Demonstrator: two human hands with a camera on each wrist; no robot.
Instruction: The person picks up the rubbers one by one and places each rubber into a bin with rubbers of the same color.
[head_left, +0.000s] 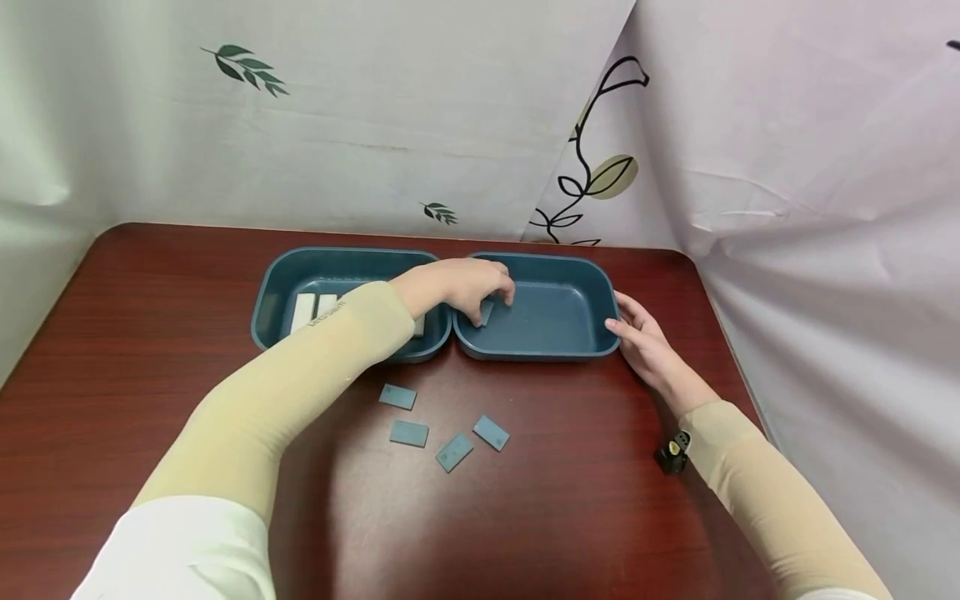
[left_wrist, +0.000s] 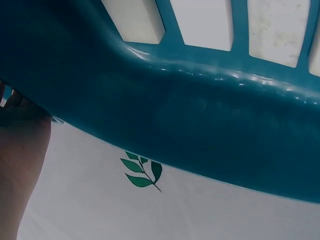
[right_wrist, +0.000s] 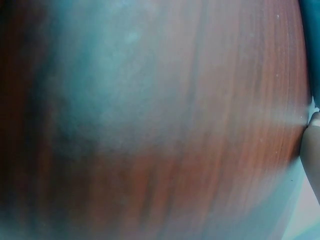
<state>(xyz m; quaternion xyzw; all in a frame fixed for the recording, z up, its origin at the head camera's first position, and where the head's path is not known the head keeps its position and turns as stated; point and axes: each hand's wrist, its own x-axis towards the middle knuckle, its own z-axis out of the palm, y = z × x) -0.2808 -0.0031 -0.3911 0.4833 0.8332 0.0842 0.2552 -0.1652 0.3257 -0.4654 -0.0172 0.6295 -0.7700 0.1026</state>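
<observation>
My left hand (head_left: 474, 286) reaches across into the right-hand blue plastic bin (head_left: 536, 354), thumb and fingers curled at a small grey-blue rectangular tile (head_left: 486, 313) near the bin's left end. The fingers partly cover this tile. On the bin's right end, my right hand (head_left: 647, 346) grips the rim, with the thumb over the edge and the fingers along the outer wall. Several similar tiles (head_left: 408, 433) lie spread on the table in front of the bins. The left wrist view shows only part of the left hand (left_wrist: 22, 145), at the edge.
A matching blue bin (head_left: 337, 254) stands to the left, close beside the first, holding several white blocks (head_left: 303, 312); my left forearm passes over it. Both rest on a dark red wood-grain table (head_left: 570, 483). White patterned cloth (head_left: 360, 125) hangs behind and at the sides.
</observation>
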